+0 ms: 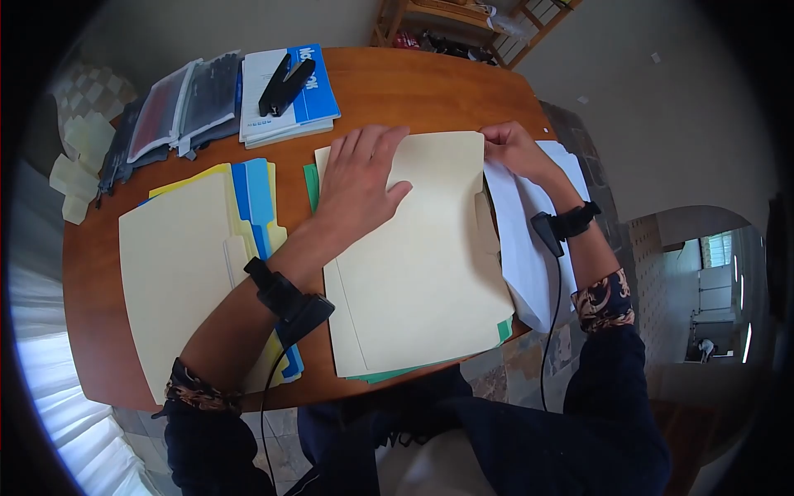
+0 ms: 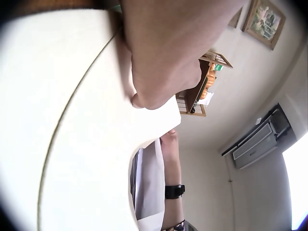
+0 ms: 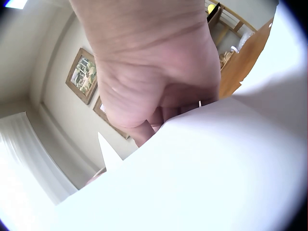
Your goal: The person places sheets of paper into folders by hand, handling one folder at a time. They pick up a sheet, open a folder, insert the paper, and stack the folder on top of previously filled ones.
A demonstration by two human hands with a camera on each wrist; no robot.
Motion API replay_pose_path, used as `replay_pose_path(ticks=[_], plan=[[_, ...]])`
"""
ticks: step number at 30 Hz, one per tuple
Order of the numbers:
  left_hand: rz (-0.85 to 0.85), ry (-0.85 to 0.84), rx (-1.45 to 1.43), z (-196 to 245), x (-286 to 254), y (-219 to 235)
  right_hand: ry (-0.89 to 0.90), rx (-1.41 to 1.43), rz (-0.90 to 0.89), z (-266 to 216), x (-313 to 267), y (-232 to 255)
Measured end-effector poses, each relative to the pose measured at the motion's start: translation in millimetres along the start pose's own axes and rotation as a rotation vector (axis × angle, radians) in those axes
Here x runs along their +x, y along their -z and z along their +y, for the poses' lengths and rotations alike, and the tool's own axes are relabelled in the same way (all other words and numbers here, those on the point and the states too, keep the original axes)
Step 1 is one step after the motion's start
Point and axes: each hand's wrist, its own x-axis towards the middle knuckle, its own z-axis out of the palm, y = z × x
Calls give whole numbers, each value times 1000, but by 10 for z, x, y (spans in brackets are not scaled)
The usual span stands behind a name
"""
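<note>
A cream folder (image 1: 413,248) lies at the middle of the table over green ones. My left hand (image 1: 360,178) rests on its upper left part, fingers extended; in the left wrist view that hand (image 2: 163,53) lies against the cream surface (image 2: 91,144). At the folder's top right corner, my right hand (image 1: 521,153) has its fingers curled round the edge, pinching it beside white sheets (image 1: 529,240). The right wrist view shows the right hand (image 3: 149,67) above a white sheet (image 3: 207,163), its fingertips hidden.
On the left lie a second cream folder (image 1: 178,248) and blue folders (image 1: 260,194). A black stapler (image 1: 285,87) sits on a notebook (image 1: 318,99) at the back left, near zippered pouches (image 1: 207,95). Behind the table stands a wooden shelf (image 1: 447,12).
</note>
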Motion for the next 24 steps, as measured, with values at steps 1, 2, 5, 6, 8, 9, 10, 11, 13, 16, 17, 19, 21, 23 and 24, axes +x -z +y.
replay_pose_path(ticks=[1,2,5,6,8,9,10,11,13,16,17,19,21,23,24], plan=[[21,10,-25,-3,6,7,-38,30,-15,-48,-24,-32],[42,19,-49,-7,19,15,-41,34,-17,-109,-43,-53],[147,-3,-107,-50,44,18,-21,100,-63,-289,-83,-63],[142,-1,-107,-82,53,9,7,140,-81,-321,-91,-47],[235,102,-303,-157,80,2,35,182,-98,-432,-116,-13],[231,100,-302,-167,90,20,91,200,-105,-521,-141,-9],[255,221,-494,-163,108,68,148,218,-110,-590,-168,-1],[278,342,-684,-166,135,125,150,224,-105,-638,-178,23],[303,422,-846,-174,204,289,123,116,-37,-670,-161,62],[334,481,-1158,-425,222,419,107,-9,20,-589,-70,51],[353,457,-1319,-571,233,447,92,-94,15,-622,-69,18],[208,119,-1756,-830,211,416,124,-85,30,-656,-39,-111],[-102,-158,-1883,-1152,268,356,151,-128,-38,-719,27,-256],[-322,-313,-1908,-1393,304,283,132,-146,-60,-938,16,-434],[-424,-249,-1944,-1336,288,274,103,-179,-73,-1031,14,-521]])
